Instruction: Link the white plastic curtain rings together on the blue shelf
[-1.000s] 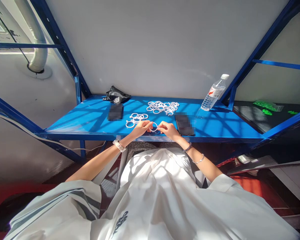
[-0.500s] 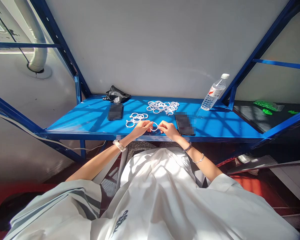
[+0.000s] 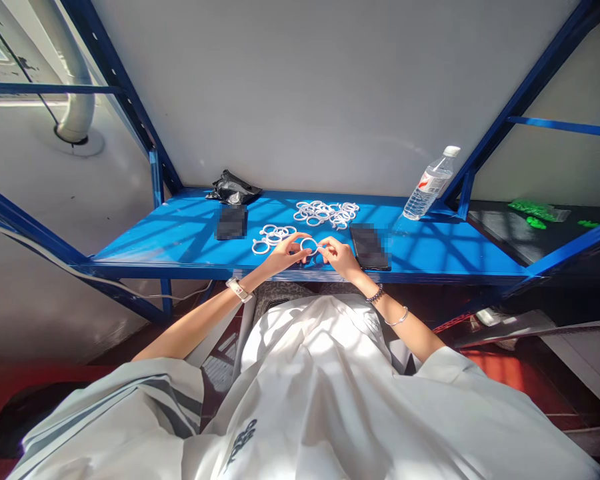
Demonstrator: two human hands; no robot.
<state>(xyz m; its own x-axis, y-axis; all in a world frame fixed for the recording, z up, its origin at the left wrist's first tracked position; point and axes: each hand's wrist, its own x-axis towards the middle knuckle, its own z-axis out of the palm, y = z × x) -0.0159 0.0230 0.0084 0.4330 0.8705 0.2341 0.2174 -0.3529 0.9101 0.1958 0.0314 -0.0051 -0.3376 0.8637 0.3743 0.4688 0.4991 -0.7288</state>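
Observation:
Between my hands, over the front edge of the blue table (image 3: 180,250), is a white ring (image 3: 301,245). My left hand (image 3: 286,253) grips its left side, with the index finger reaching along the top. On the other side, my right hand (image 3: 336,255) pinches the ring's right edge between thumb and fingertips. Just beyond my left hand lies a small group of white rings (image 3: 261,247). Farther back at the middle is a larger pile of similar white rings (image 3: 316,215). Fine details of the held ring are too small to make out.
A dark blurred-out flat object (image 3: 231,223) lies at the left, before a black plastic bag (image 3: 234,189). Close to my right hand is a black flat device (image 3: 370,248). A water bottle (image 3: 427,185) stands at the back right. Blue frame bars (image 3: 155,157) rise at both sides.
My left index finger has stretched out over the top of the ring, and the left grip has opened wider. The right hand has barely moved.

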